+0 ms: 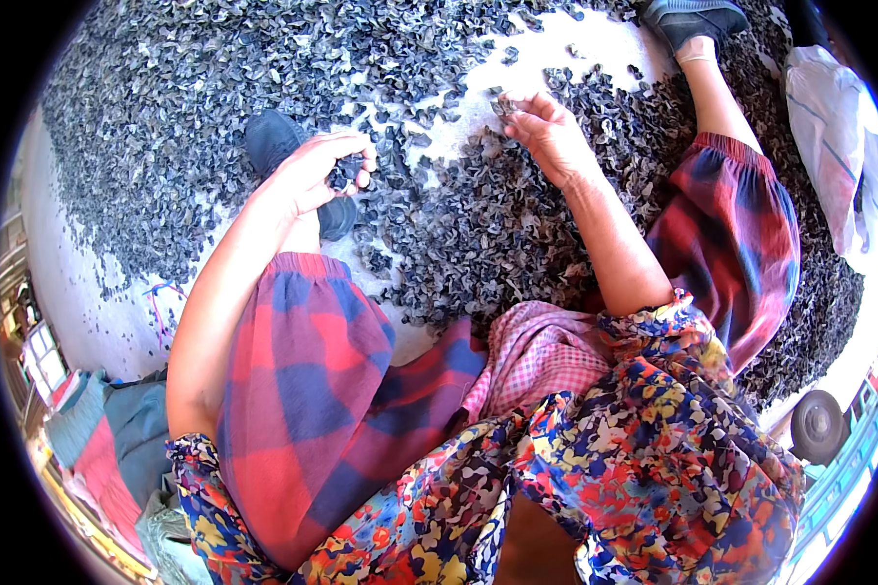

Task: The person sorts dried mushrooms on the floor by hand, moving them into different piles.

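Dark dried pieces that look like wood ear fungus [234, 66] lie spread over a white surface [439, 150]. A few of these black pieces [345, 172] are cupped in my left hand [304, 172], its fingers curled around them above my shoe. Farther right, my right hand [549, 135] pinches one small greyish piece [503, 107] between thumb and fingertips. Below that hand is a denser, browner heap of the same pieces [475, 227], stretching between my spread legs. The undersides of the pieces in my left hand are hidden by the palm.
My dark shoes [271, 139] rest among the pieces. A white plastic bag [823, 139] stands at the right. A wheel [817, 425] and teal slatted framework [849, 490] are at lower right. Folded cloth [128, 431] and a thin coloured cord [162, 300] lie at the left.
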{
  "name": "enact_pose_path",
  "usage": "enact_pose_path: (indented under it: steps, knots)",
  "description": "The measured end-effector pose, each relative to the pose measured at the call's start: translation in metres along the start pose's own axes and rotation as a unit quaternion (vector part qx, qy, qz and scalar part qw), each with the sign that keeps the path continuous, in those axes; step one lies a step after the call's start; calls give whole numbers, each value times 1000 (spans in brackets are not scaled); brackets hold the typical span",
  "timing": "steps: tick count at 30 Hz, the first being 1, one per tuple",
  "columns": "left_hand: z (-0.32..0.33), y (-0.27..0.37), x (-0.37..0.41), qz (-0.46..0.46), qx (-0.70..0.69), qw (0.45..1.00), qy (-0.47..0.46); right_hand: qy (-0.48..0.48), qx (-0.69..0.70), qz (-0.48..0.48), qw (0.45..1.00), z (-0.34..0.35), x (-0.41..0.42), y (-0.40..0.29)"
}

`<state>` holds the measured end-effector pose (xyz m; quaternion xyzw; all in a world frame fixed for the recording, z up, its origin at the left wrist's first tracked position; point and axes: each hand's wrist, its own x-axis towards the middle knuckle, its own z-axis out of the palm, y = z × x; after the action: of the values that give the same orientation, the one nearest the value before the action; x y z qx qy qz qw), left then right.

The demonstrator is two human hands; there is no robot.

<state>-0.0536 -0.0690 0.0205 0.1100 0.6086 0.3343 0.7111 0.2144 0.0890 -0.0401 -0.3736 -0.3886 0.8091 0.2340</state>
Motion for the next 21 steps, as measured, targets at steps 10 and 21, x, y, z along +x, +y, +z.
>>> enact_pose_path:
  steps: [10,21]
  knots:
    - [5,4,-2,-39,-80,991,-98,-178,-266,-166,933,106,-6,-7]
    - [8,3,-10,4,-29,977,-209,-195,-841,-308,399,138,104,22]
